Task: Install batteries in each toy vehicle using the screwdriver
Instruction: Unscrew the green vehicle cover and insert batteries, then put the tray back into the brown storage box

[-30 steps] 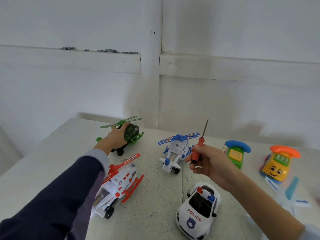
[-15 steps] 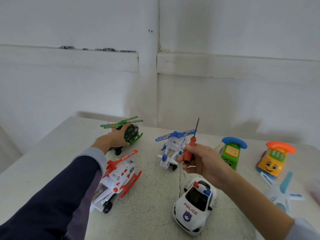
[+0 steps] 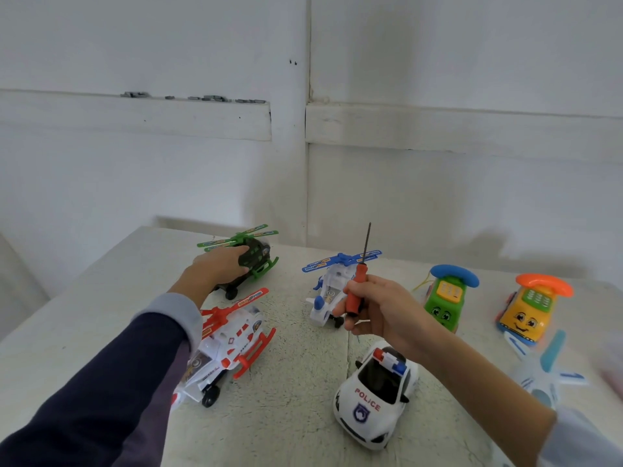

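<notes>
Your left hand (image 3: 215, 269) is gripping the green helicopter (image 3: 251, 261) near the table's (image 3: 101, 298) far left corner. Your right hand (image 3: 381, 308) is holding the red screwdriver (image 3: 357, 291) upright, fingers curled round its handle, above the table's middle, in front of the blue helicopter (image 3: 332, 288) and beyond the police car (image 3: 377, 396).

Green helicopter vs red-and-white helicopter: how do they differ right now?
The green helicopter has a dark body with green rotor and skids; the red-and-white helicopter has a white body with red rotor and skids. The left hand grips the green one; nothing holds the red-and-white one. The green one sits farther back on the table. Both stand upright on wheels.
</notes>
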The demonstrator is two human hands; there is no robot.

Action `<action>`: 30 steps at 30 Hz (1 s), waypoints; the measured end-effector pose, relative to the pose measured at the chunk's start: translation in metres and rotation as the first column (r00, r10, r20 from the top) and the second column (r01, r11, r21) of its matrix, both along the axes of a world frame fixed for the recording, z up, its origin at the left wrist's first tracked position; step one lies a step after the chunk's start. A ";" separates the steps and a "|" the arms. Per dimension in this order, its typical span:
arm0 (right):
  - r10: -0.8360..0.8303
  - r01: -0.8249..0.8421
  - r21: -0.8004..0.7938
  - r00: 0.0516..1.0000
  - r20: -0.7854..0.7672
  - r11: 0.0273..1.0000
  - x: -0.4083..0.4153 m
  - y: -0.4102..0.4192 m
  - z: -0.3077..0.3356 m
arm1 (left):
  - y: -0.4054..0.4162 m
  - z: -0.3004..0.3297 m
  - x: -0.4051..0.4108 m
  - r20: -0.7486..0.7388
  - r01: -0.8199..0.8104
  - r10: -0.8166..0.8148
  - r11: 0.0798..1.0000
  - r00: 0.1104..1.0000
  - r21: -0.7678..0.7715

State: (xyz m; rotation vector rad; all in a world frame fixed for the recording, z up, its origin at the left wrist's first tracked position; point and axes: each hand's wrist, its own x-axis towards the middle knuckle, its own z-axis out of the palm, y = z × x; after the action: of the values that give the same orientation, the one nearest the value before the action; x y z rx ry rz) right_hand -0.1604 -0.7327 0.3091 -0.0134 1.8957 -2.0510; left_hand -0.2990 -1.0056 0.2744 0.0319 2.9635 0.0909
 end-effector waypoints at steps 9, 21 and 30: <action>0.017 -0.018 -0.015 1.000 -0.021 1.000 0.000 0.009 0.008 | -0.003 0.041 0.012 -0.117 -0.033 0.055 0.983 0.992 0.180; -0.150 0.165 0.093 0.976 -0.156 0.982 0.029 0.115 0.016 | 0.170 0.089 0.073 -0.226 0.268 -0.151 0.668 0.962 0.694; -0.219 0.424 0.506 0.883 -0.414 0.751 0.078 0.347 0.001 | 0.378 0.054 0.122 -0.136 0.282 -0.321 0.470 0.937 0.837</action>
State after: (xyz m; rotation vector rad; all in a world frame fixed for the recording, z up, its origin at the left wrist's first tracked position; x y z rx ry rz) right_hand -0.0826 -0.3853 0.3101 0.1480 2.8646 -1.6214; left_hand -0.1768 -0.6279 0.3281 0.6709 2.4739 1.4604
